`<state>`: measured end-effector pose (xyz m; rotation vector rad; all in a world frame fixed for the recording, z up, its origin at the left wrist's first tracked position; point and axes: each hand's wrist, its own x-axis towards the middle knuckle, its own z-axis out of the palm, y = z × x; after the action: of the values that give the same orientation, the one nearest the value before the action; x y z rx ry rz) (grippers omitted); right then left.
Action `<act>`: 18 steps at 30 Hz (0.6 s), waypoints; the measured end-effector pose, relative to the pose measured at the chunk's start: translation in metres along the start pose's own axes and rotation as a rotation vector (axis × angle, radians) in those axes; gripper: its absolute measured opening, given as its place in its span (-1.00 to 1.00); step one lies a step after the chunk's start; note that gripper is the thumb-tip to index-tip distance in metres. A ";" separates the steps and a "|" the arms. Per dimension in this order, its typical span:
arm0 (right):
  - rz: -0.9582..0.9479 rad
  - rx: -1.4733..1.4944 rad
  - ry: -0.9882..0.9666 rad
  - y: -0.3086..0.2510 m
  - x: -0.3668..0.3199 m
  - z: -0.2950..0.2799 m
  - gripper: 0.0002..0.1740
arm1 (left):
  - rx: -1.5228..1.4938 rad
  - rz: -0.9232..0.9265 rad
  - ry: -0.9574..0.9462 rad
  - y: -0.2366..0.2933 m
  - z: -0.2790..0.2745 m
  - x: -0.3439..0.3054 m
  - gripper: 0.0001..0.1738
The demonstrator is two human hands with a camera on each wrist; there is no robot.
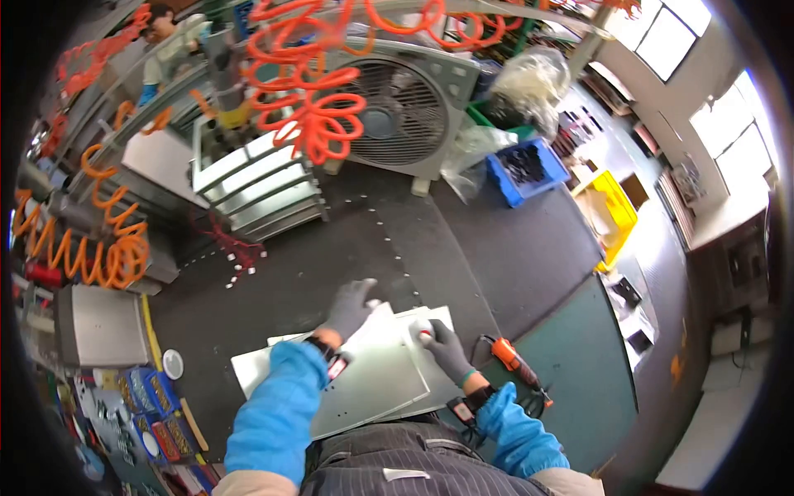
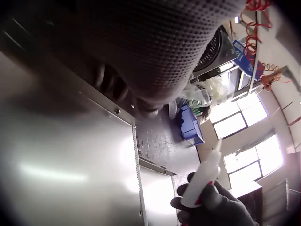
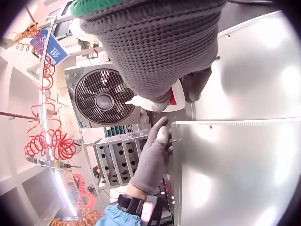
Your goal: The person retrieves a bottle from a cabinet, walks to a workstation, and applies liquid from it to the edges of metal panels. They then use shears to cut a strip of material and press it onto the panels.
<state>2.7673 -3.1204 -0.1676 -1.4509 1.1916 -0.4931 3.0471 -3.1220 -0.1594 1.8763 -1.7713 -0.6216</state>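
Note:
Flat shiny metal panels (image 1: 372, 376) lie overlapping in front of the person, with narrow folded edges. My right hand (image 1: 449, 350), in a grey knit glove, grips a white squeeze bottle (image 2: 202, 181) with a pointed nozzle and a red patch. In the left wrist view its nozzle points upward. My left hand (image 1: 351, 306), also gloved, is at the far edge of the top panel; in the right wrist view its fingers (image 3: 159, 131) extend alongside that folded edge. The glove's back hides part of the left hand's fingers in the left wrist view.
An orange-and-black power screwdriver (image 1: 514, 360) lies right of the panels. At the back are a box fan (image 1: 389, 116), a metal rack (image 1: 260, 186), a blue bin (image 1: 529, 172) and a yellow bin (image 1: 616, 219). Orange coiled hoses (image 1: 314, 107) hang overhead. Small parts bins (image 1: 157, 405) stand at left.

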 end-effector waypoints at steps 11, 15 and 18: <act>-0.027 -0.001 0.001 0.007 0.005 0.017 -0.50 | 0.096 0.242 0.052 0.005 0.032 -0.148 -0.57; -0.094 0.090 -0.054 0.004 0.000 0.015 -0.59 | 0.227 0.312 0.066 -0.009 0.046 -0.155 -0.58; -0.051 0.243 -0.119 -0.006 -0.010 0.017 -0.61 | 0.193 0.278 0.067 -0.001 0.037 -0.156 -0.62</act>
<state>2.7800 -3.1041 -0.1637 -1.2858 0.9672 -0.5581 3.0153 -2.9678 -0.1891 1.7018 -2.0600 -0.2916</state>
